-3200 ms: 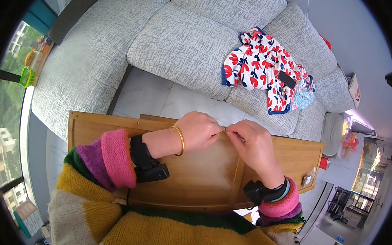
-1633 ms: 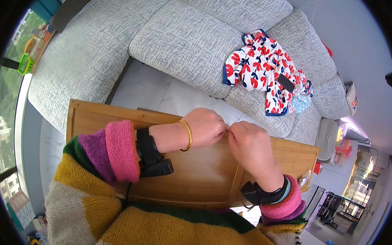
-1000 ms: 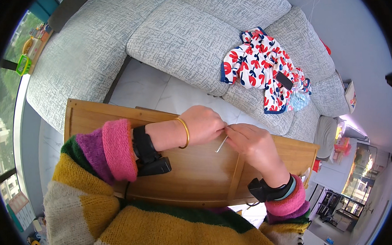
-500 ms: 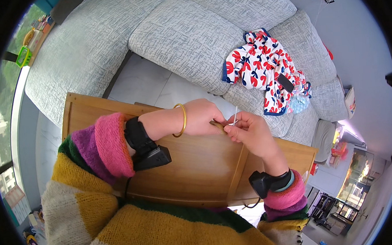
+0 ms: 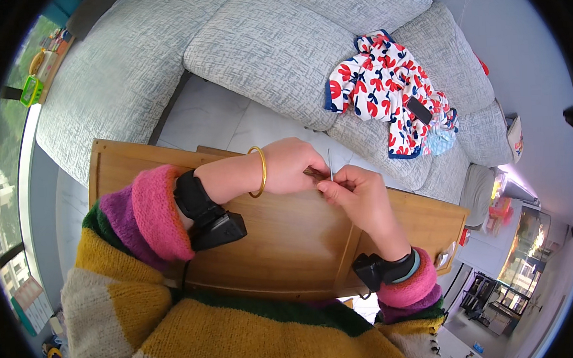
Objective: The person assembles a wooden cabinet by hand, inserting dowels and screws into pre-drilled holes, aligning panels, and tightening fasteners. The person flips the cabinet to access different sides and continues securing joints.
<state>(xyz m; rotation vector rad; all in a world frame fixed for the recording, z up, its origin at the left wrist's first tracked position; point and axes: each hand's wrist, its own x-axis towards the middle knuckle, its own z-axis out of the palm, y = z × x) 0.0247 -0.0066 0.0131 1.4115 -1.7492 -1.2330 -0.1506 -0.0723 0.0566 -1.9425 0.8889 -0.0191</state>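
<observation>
Above the wooden table [image 5: 270,244], my two hands meet near the middle of the head view. My left hand [image 5: 291,166] is closed on a small brown piece [image 5: 313,173], whose end pokes out by the thumb; its kind is too small to tell. A thin silvery stick [image 5: 329,160] stands almost upright from the pinched fingers of my right hand [image 5: 358,191]. Its lower part is hidden by those fingers. The right fingertips are right beside the brown piece, and I cannot tell whether they touch it. A gold bangle [image 5: 262,172] circles my left wrist.
A grey sofa [image 5: 261,63] runs behind the table. A red, white and navy patterned garment [image 5: 379,90] lies on it, with a dark phone [image 5: 419,110] on top. Black devices [image 5: 204,212] are strapped to both wrists. A small clear packet [image 5: 443,256] sits at the table's right end.
Both hands have shifted slightly left. The thin stick, tilted to the right before, now stands nearly upright. More of the brown piece's dark end shows.
</observation>
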